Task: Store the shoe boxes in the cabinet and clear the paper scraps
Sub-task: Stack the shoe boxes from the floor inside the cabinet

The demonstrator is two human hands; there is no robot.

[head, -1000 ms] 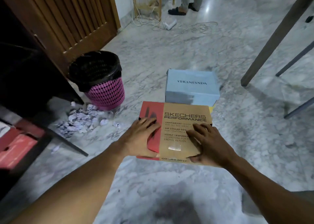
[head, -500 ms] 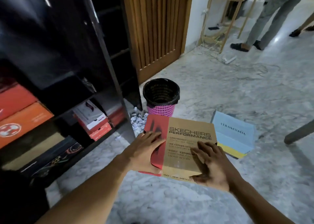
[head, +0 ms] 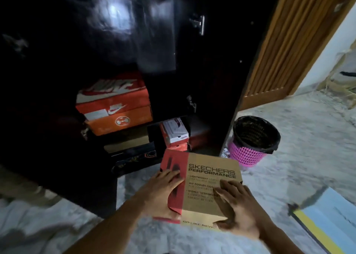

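The Skechers box hangs level just before the open cabinet. Your left hand and right hand grip its near corners, fingers spread over the lid. Slide it straight onto a free shelf near the orange boxes, pressing the lid flat.

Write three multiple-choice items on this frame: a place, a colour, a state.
1. Where does the waste basket stand? A on the floor right of the cabinet; B inside it; C on a chair.
2. Its lattice wall is: A green; B pink; C white.
3. The Skechers box is: A on a shelf; B lying untouched; C held by both hands.
A: it stands by the cabinet's right edge. B: pink mesh shows below the black liner. C: the left hand and right hand grip it.
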